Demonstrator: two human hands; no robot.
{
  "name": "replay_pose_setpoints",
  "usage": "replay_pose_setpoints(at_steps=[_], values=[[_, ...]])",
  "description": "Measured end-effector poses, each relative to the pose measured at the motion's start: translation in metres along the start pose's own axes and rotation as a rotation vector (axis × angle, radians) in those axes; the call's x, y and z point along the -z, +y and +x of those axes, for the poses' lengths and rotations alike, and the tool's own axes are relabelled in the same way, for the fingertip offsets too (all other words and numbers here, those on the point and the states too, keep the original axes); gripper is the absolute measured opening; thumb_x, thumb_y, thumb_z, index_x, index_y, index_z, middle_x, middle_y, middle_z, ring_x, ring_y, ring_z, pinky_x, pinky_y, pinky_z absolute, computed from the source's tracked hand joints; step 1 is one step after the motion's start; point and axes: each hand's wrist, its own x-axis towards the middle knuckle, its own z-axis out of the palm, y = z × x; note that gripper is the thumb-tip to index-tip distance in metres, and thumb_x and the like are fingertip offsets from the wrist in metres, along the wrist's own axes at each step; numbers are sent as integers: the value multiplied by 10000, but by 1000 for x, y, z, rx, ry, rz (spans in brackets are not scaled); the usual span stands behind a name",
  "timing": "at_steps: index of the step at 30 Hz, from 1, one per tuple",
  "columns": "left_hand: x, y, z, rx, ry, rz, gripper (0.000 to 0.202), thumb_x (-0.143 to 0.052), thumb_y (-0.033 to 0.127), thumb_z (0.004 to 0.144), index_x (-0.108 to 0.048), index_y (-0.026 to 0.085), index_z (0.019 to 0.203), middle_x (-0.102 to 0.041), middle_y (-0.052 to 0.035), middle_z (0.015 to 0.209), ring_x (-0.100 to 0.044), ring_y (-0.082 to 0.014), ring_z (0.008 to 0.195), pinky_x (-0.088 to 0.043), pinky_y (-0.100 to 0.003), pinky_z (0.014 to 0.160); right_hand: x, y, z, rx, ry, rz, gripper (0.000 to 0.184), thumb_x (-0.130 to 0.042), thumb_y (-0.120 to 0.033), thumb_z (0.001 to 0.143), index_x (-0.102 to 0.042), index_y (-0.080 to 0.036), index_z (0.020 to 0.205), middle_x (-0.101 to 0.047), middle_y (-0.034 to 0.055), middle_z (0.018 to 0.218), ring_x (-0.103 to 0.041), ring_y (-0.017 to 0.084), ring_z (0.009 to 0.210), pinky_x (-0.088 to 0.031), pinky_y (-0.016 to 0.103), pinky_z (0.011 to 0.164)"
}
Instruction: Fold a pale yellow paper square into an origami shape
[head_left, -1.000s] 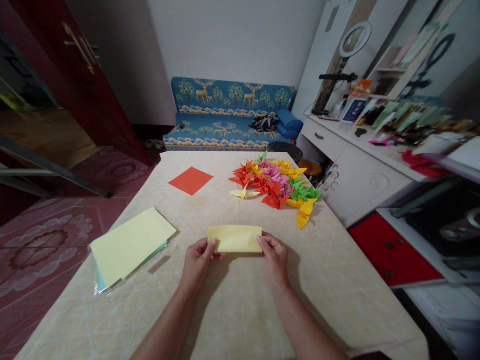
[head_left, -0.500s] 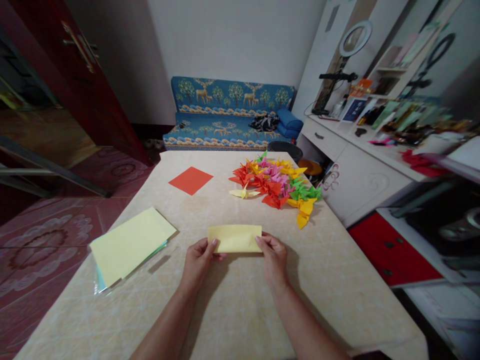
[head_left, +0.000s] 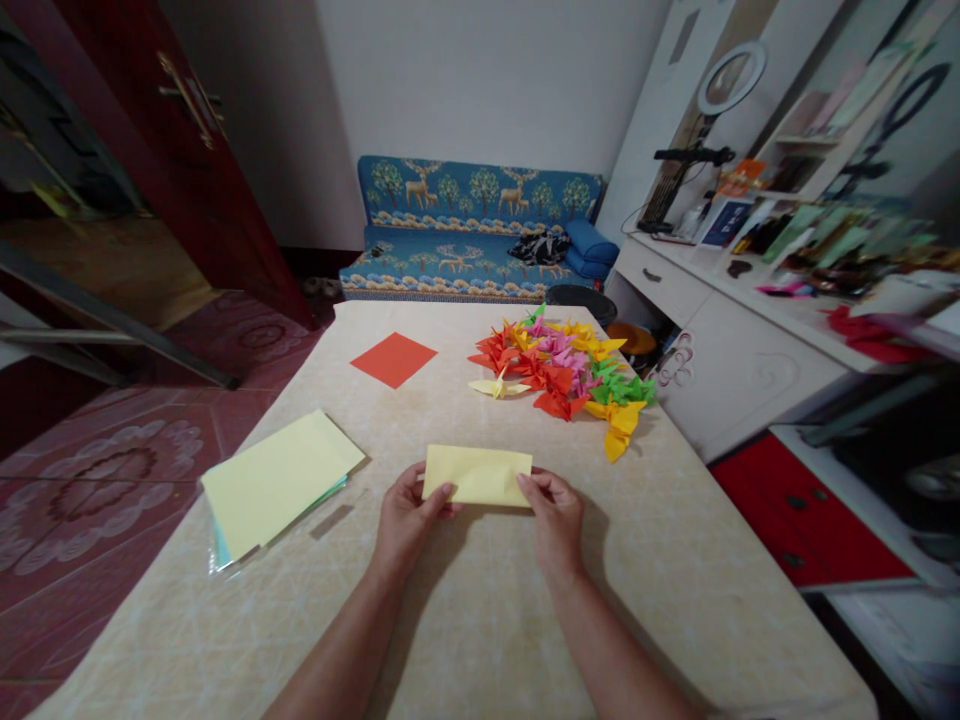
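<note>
A yellow sheet folded into a rectangle lies on the beige table in front of me. My left hand pinches its near left corner, thumb on top. My right hand pinches its near right corner in the same way. Both hands rest low on the tabletop, with the folded paper stretched flat between them.
A stack of coloured paper sheets with yellow on top lies to the left. A single red square sheet sits farther back. A heap of several folded paper cranes is at the back right. White cabinets stand to the right.
My left thumb has slid a little further onto the paper's left corner. The view has shifted slightly; the paper and both hands stay in place.
</note>
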Motion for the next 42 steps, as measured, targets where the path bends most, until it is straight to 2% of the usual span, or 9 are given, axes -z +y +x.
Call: replay_pose_setpoints(at_steps=[4,8,17,22,26,30,33,36,42], values=[[-1,-1,-2,-75,-10,-14,774,-693,371,666,-317,219,1325,-675,-66,901,-657,-163,573,-537,-273,526,1,0,1,16,1,-20,206,-699,-334,670,-642,-137,677,-660,42,744,-554,149,659,-424,243,601],[-1,-2,-3,-132,10,-7,708,-698,375,659,-414,192,1281,-555,-131,1176,-646,-139,591,-536,-261,521,2,0,2,12,6,-17,235,-695,-363,663,-644,-137,701,-661,39,738,-551,148,645,-412,242,588],[5,-2,-2,-211,37,31,531,-693,358,675,-556,235,1174,-496,-89,1275,-656,-156,734,-534,-237,582,6,1,4,11,-8,-22,222,-683,-357,676,-627,-147,718,-624,19,678,-526,138,618,-407,236,572],[6,2,-1,-289,37,154,247,-670,348,688,-722,174,856,-637,-87,1035,-608,-214,931,-513,-259,737,6,-1,5,35,-40,-46,210,-672,-353,690,-623,-149,710,-630,23,711,-534,142,640,-416,241,592],[8,3,-1,-196,44,261,220,-669,352,684,-732,142,708,-686,-64,750,-615,-173,693,-480,-224,600,8,-1,6,68,-43,-57,202,-672,-346,694,-615,-152,698,-639,36,779,-552,153,685,-429,250,625],[9,0,-1,-46,70,221,266,-701,373,640,-732,126,733,-681,-49,667,-579,-157,566,-448,-222,488,7,-6,5,135,-45,-71,171,-634,-326,738,-621,-159,773,-623,56,887,-557,172,803,-439,247,675],[8,2,-1,-59,118,191,255,-708,373,628,-726,127,693,-667,-34,630,-560,-145,547,-430,-210,471,5,-12,2,87,-150,-69,224,-622,-336,743,-621,-163,884,-628,53,854,-559,169,763,-446,245,640],[8,4,-2,-104,129,193,243,-693,371,646,-703,131,608,-623,-16,548,-526,-123,508,-404,-195,458,3,-13,0,51,-231,-88,209,-640,-340,719,-624,-157,817,-613,20,716,-539,143,643,-422,227,559],[6,2,-3,-25,-74,118,277,-674,403,673,-701,127,673,-665,-52,594,-589,-147,508,-444,-217,480,3,-9,1,21,-179,-121,172,-661,-323,704,-619,-157,682,-546,-31,530,-496,108,502,-387,213,492]])
